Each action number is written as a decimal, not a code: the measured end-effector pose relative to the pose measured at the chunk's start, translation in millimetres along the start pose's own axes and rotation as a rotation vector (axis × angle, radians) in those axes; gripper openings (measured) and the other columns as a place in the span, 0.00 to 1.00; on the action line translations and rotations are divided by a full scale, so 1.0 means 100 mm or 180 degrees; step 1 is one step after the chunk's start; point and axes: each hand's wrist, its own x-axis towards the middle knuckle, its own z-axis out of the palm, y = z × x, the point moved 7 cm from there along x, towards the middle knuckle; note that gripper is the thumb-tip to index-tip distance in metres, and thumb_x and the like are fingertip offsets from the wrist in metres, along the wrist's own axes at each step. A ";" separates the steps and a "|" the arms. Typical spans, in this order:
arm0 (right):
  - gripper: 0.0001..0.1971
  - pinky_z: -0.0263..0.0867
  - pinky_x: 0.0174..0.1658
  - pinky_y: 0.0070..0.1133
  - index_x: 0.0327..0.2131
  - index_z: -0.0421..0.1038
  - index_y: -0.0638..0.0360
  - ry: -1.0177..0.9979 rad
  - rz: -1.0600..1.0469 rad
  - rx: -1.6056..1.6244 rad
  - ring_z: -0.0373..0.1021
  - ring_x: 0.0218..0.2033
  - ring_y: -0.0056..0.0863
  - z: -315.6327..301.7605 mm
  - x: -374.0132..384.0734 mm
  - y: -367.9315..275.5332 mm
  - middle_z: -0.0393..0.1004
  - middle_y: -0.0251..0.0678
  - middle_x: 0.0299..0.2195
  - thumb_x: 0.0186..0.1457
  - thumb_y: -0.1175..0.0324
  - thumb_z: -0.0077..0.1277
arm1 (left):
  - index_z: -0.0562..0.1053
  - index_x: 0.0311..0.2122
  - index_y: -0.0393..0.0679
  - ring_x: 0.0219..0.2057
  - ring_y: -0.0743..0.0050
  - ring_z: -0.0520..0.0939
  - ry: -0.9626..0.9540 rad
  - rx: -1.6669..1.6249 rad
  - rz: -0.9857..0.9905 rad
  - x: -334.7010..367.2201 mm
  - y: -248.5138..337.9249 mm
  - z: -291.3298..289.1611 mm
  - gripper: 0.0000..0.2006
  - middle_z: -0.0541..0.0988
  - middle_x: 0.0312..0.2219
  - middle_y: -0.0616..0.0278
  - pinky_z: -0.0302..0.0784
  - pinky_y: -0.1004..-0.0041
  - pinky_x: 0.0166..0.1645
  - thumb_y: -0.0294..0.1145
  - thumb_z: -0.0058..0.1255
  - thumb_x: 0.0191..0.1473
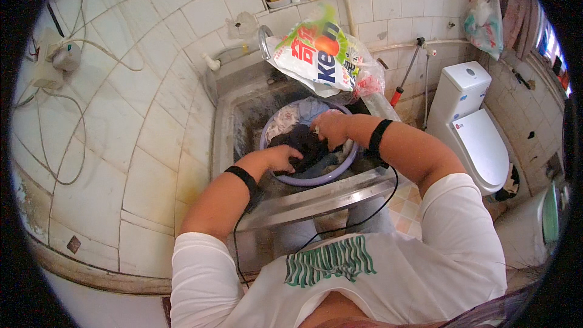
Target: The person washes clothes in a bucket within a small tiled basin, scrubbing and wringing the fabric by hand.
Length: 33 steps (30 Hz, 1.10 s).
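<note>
My left hand (283, 158) and right hand (331, 126) grip dark cloth (303, 144) in lilac basin (317, 180). Floral cloth (283, 119) lies far left inside.

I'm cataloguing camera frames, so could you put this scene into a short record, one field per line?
Container: lavender basin in a metal sink
Contents: black cloth, floral cloth, blue cloth
Left grip: fingers curled on the black cloth
Right grip: on the same cloth, fingertips partly hidden
Beyond basin: white, green and orange detergent bag
Right side: white toilet, lid down
</note>
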 end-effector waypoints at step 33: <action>0.19 0.60 0.48 0.29 0.44 0.67 0.62 -0.0061 -0.0118 0.1538 0.66 0.45 0.40 0.06 0.18 0.26 0.70 0.45 0.43 0.47 0.66 0.45 | 0.63 0.54 0.43 0.53 0.54 0.66 -0.0421 -0.0348 -0.0840 0.16 -0.29 -0.17 0.32 0.66 0.52 0.48 0.62 0.63 0.55 0.46 0.54 0.45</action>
